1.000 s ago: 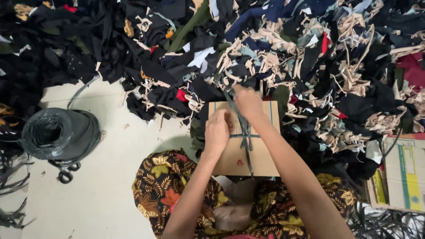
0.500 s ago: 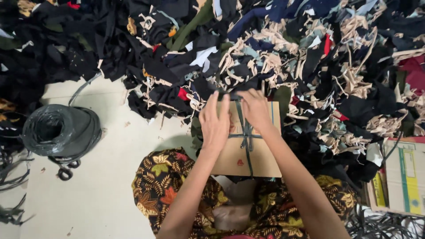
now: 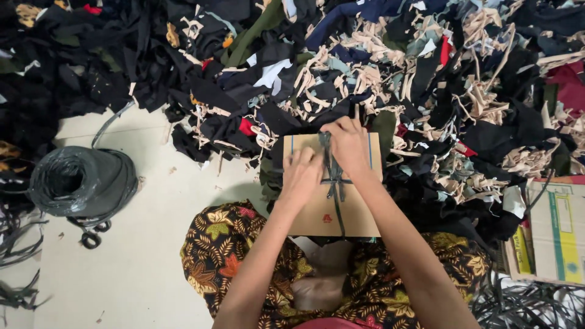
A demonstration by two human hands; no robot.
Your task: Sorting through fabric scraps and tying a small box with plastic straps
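Note:
A flat brown cardboard bundle (image 3: 317, 213) lies in front of my knees, tied crosswise with dark plastic strap (image 3: 334, 183). My left hand (image 3: 303, 173) rests on the cardboard just left of the knot, fingers curled on the strap. My right hand (image 3: 347, 145) sits at the far edge of the bundle, pinching the strap where it runs over the top. Dark cloth scraps press against the bundle's far and right sides.
A huge heap of black, beige and blue fabric scraps (image 3: 390, 73) fills the far side. A roll of grey strap (image 3: 82, 181) stands on the pale floor at left. An open cardboard box (image 3: 557, 228) sits at right. My patterned trousers (image 3: 225, 256) are below.
My left hand went from flat and spread on the cardboard to curled at the knot. My right hand shifted slightly along the strap at the bundle's far edge.

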